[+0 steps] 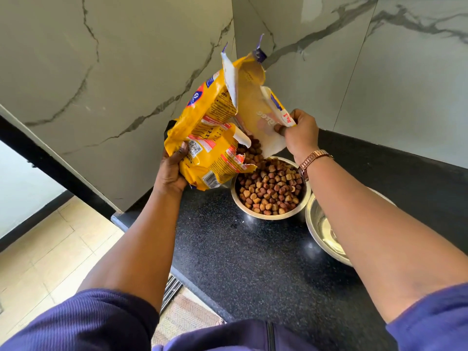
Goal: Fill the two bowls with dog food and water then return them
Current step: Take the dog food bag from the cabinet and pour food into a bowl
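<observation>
Head view: a black speckled counter (228,249) is seen from above, set into a corner of grey marbled wall (101,72).
Landmark: the kibble bowl (271,190), a steel bowl standing on the counter near the wall corner.
Kibble bowl contents: brown dog food (271,188) is heaped nearly to the rim.
Food bag (215,127): a torn yellow bag is held tilted just above the kibble bowl's far-left rim, its open mouth turned down toward the bowl; pieces of kibble are seen at the mouth.
Left hand (172,171): closed around the lower end of the bag, to the left of the kibble bowl.
Right hand (300,133): pinched shut on the torn flap of the bag, above the far side of the kibble bowl; a wristwatch (314,162) is worn on this wrist.
Second bowl (326,234): a steel bowl is set just right of the kibble bowl, partly hidden by the right forearm; its contents cannot be told.
</observation>
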